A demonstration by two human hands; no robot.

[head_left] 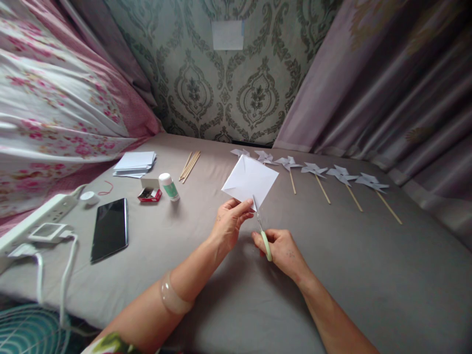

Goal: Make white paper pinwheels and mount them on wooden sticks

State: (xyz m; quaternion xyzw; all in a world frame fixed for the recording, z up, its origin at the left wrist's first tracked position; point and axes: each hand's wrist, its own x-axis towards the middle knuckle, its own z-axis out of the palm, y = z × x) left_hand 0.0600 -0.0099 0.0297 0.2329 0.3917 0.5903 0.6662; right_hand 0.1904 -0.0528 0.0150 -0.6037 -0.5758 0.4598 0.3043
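Pinched by its lower edge, a square sheet of white paper [251, 181] is held up in my left hand [229, 221], turned like a diamond. Cuts show near its left and top corners. My right hand [282, 248] is closed round the pale green handle of a pair of scissors [264, 242]. The blades overlap the bottom corner of the paper, close to my left fingertips. Behind the paper, several white paper pinwheels [341, 174] on wooden sticks lie in a row to the right; the ones nearest the sheet are partly hidden by it.
To the left lie a stack of white paper [134, 163], wooden sticks [190, 166], a small red box [150, 195], a white-and-green bottle [169, 187], a white cap [89, 198] and a phone [109, 230]. A power strip [40, 223] with cables sits at the left edge, above a fan [33, 329].
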